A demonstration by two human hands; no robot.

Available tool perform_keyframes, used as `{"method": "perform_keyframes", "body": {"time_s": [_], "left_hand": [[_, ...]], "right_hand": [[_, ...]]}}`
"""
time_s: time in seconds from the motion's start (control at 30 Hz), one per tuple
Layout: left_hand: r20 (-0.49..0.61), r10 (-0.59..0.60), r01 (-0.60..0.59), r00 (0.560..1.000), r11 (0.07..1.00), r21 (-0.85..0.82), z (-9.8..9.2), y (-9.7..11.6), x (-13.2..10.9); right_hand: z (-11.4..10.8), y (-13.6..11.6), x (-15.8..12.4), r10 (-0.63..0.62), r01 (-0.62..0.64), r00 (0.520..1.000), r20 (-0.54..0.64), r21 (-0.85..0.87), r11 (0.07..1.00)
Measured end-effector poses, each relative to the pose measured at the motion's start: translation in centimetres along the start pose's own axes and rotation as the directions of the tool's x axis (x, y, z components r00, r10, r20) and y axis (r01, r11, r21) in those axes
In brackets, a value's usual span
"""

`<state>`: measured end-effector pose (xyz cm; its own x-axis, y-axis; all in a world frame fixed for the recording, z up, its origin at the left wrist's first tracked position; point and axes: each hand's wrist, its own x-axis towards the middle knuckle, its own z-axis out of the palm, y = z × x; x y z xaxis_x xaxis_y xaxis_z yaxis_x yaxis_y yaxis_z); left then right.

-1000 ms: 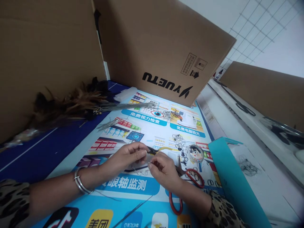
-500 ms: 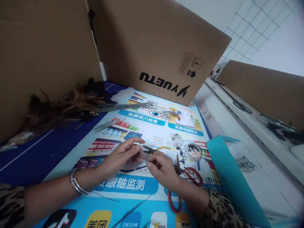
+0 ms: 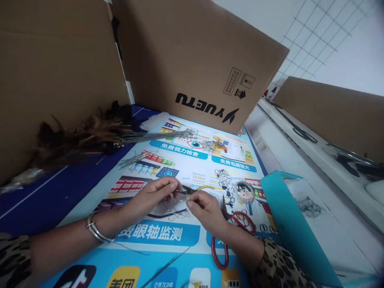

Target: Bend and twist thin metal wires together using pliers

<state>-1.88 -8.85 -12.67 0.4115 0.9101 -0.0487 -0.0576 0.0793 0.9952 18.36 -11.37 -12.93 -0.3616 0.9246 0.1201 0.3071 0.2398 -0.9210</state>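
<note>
My left hand (image 3: 156, 196) and my right hand (image 3: 207, 211) meet over a printed blue poster (image 3: 162, 234). Each one pinches an end of a small thin wire piece (image 3: 183, 197) held between them. A silver bangle (image 3: 96, 231) sits on my left wrist. Under the hands lie a few thin wire loops (image 3: 178, 216). Red-handled scissors (image 3: 228, 236) lie just right of my right hand, partly hidden by it. Yellow-handled pliers (image 3: 201, 188) lie just beyond my fingers.
A bundle of brown feathers on wire stems (image 3: 90, 138) lies at the left. Small metal rings (image 3: 226, 184) and a round cartoon badge (image 3: 245, 192) sit to the right. A teal tray (image 3: 288, 224) stands at the right. Cardboard boxes (image 3: 195, 60) wall the back.
The hands have stayed together at the same spot. My left fingers, spread half a second ago, have closed onto the wire piece again. The view shifted slightly.
</note>
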Motion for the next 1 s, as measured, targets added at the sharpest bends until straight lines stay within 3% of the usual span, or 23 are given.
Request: {"method": "perform_keyframes", "body": {"time_s": [0.27,0.77,1.0], "left_hand": [[0.07,0.113,-0.122,0.991,0.983,0.137,-0.28,0.12,0.24],[0.086,0.095,-0.104,0.992,0.99,0.1,-0.53,-0.02,0.37],[0.066,0.031,-0.036,0.997,0.996,0.084,-0.46,0.03,0.47]], "right_hand": [[-0.22,0.01,0.23,0.032,-0.034,0.999,0.021,0.08,0.996],[-0.24,0.1,0.16,0.054,-0.062,0.996,0.066,0.128,0.99],[-0.25,0.29,0.26,0.069,-0.077,0.996,0.061,0.142,0.987]]}}
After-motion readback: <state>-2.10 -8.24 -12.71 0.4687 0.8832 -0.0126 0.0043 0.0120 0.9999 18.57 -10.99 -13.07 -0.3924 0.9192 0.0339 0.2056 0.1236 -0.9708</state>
